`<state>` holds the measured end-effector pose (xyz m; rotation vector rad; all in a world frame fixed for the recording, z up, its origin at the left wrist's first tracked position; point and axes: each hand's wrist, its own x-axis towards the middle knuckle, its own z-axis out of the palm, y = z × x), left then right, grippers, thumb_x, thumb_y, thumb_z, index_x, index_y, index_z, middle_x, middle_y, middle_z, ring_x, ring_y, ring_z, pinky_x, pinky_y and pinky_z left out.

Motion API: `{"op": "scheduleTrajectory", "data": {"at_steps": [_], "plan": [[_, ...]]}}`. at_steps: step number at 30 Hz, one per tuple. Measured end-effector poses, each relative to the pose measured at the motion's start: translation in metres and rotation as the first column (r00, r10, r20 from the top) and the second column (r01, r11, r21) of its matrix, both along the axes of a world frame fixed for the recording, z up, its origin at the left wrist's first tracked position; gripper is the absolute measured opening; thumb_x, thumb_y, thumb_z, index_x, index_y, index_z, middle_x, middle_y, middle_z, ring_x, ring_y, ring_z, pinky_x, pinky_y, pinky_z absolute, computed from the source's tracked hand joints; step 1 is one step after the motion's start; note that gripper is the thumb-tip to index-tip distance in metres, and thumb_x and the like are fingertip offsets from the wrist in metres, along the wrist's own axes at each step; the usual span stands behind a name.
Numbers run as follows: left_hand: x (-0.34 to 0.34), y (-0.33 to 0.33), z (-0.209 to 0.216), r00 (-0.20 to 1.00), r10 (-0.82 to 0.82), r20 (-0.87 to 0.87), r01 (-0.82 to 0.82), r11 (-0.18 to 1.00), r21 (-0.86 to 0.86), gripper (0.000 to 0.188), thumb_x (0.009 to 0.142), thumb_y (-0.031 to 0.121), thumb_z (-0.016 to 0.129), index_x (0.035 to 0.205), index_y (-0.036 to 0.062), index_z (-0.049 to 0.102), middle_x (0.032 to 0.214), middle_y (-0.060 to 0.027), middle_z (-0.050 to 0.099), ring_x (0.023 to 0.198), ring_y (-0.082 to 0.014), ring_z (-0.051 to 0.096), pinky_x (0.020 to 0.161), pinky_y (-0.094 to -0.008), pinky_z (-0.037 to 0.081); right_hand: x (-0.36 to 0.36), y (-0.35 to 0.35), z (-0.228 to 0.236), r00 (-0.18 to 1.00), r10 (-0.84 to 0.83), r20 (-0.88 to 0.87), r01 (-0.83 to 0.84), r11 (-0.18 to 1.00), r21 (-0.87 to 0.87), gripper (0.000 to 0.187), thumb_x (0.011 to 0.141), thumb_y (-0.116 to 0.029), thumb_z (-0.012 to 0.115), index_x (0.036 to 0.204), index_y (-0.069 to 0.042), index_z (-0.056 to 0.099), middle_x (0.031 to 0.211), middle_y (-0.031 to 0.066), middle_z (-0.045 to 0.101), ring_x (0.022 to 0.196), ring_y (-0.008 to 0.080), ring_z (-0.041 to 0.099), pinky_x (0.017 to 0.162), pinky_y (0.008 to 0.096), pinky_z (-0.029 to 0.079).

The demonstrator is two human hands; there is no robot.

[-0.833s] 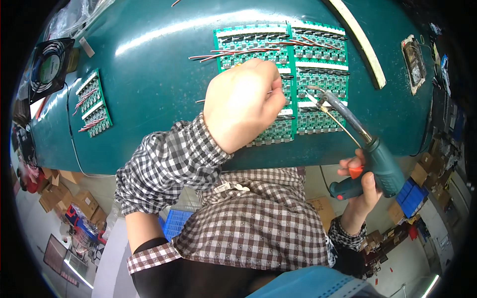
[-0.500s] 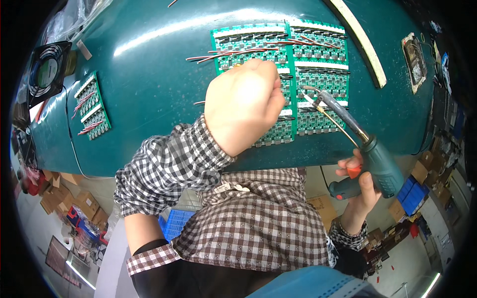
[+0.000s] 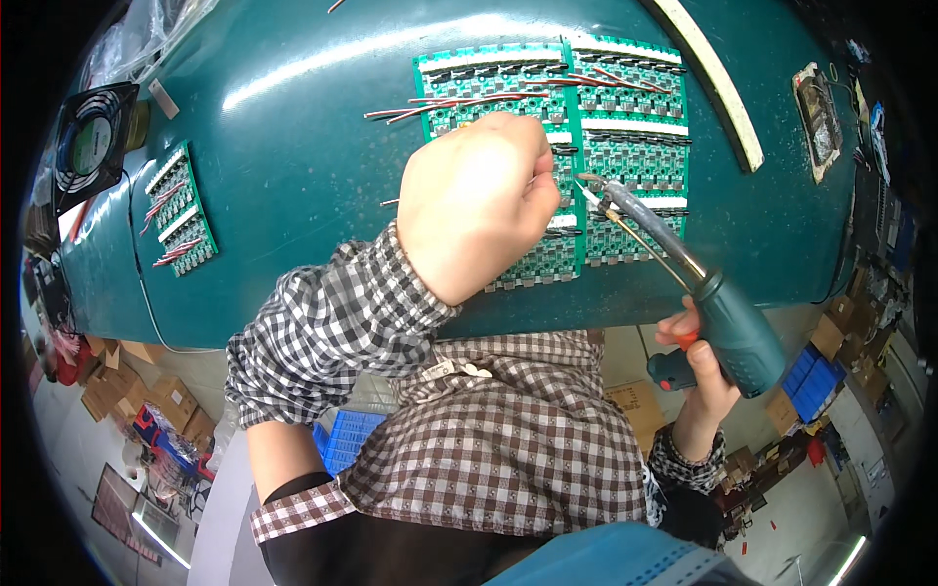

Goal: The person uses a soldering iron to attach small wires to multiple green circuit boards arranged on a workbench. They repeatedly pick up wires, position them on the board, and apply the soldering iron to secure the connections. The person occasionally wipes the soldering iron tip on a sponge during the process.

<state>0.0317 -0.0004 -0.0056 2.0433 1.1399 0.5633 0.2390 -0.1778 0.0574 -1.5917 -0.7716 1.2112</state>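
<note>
Two green circuit board panels [image 3: 635, 151] lie side by side on the dark green table, with rows of small parts and white strips. Red, white and black wires [image 3: 459, 102] lie across their upper rows. My left hand [image 3: 479, 210] is closed over the left panel; its fingertips, and whatever they pinch, are hidden below the hand. In my right hand [image 3: 705, 366] is a green soldering gun [image 3: 738, 332] with an orange-red trigger. Its hot tip and the thin feed tube [image 3: 640, 239] point at the seam between the panels, just right of my left hand.
A smaller board [image 3: 183, 210] with wires lies at the left, near a black fan [image 3: 93, 146]. A long pale strip [image 3: 708, 78] rests beyond the panels on the right. Farther right sits a worn rectangular tray [image 3: 816, 122]. Cardboard boxes [image 3: 171, 405] stand below the table.
The soldering gun has moved left, bringing its tip closer to my left hand. My left hand has barely shifted, and the boards stay in place.
</note>
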Motion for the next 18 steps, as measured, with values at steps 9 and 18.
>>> {"op": "scheduleTrajectory", "data": {"at_steps": [9,18], "plan": [[0.0,0.001,-0.001,1.0,-0.011,0.011,0.011,1.0,0.028,0.006,0.074,0.007,0.064,0.077,0.0056,0.059,0.069,-0.0083,0.057,0.063,-0.0263,0.058,0.058,-0.0364,0.047,-0.008,0.002,0.001,0.988,0.033,0.153,-0.026,0.998,-0.05,0.049,0.083,-0.019,0.072,0.115,0.014,0.055,0.089,0.0137,0.064,0.081,0.0265,0.066,0.074,0.0379,0.056],[0.0,0.0,-0.001,1.0,-0.009,0.005,0.009,1.0,0.019,0.006,0.074,0.007,0.064,0.076,0.0059,0.058,0.068,-0.0075,0.055,0.063,-0.0258,0.057,0.058,-0.0363,0.046,-0.004,-0.012,-0.007,0.981,0.038,0.19,-0.025,0.997,-0.068,0.06,0.079,-0.012,0.079,0.126,0.004,0.046,0.098,0.013,0.068,0.09,0.0219,0.067,0.085,0.0382,0.055]]}}
